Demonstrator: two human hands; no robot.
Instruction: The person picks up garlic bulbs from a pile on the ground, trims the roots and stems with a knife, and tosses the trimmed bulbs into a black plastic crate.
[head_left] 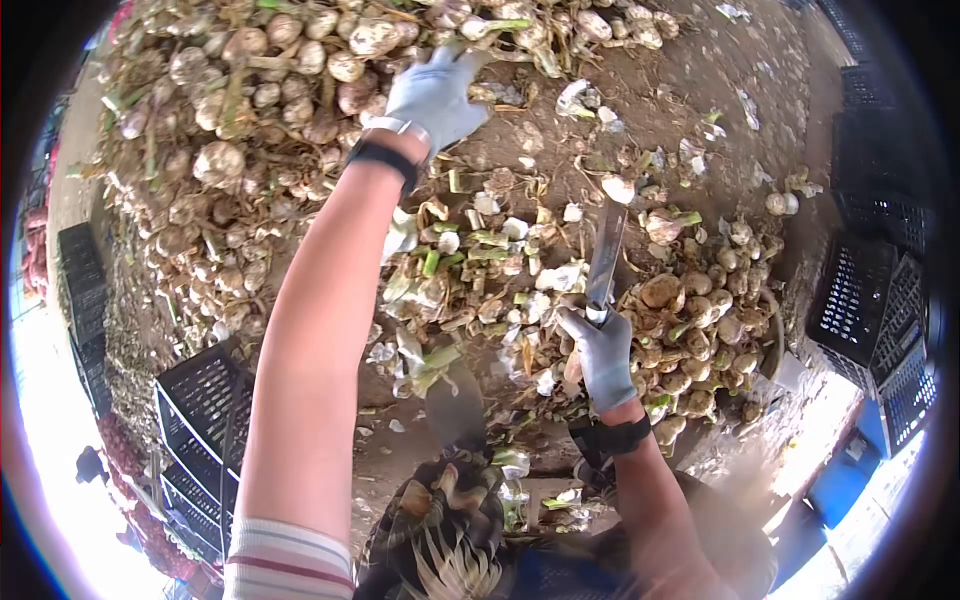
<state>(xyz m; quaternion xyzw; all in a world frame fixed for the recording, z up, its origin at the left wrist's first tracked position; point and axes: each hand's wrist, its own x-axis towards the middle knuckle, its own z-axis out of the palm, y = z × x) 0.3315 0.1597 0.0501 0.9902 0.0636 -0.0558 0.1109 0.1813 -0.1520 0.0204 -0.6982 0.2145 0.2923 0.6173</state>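
My left hand (435, 95), in a pale work glove, reaches out to the edge of a big heap of garlic bulbs (285, 85). Its fingers are spread over the near bulbs and stems, and I see nothing held in it. My right hand (602, 355), gloved too, is closed around the handle of a knife (606, 255). The blade points away from me, its tip just below a pale garlic bulb (618, 188) on the ground. Right beside this hand lies a smaller pile of garlic bulbs (700, 320).
Cut stems and peeled skins (480, 240) litter the ground between my hands. Black plastic crates (200, 400) stand at the left, and more black crates (855, 300) at the right. A blue container (845, 480) is at the lower right.
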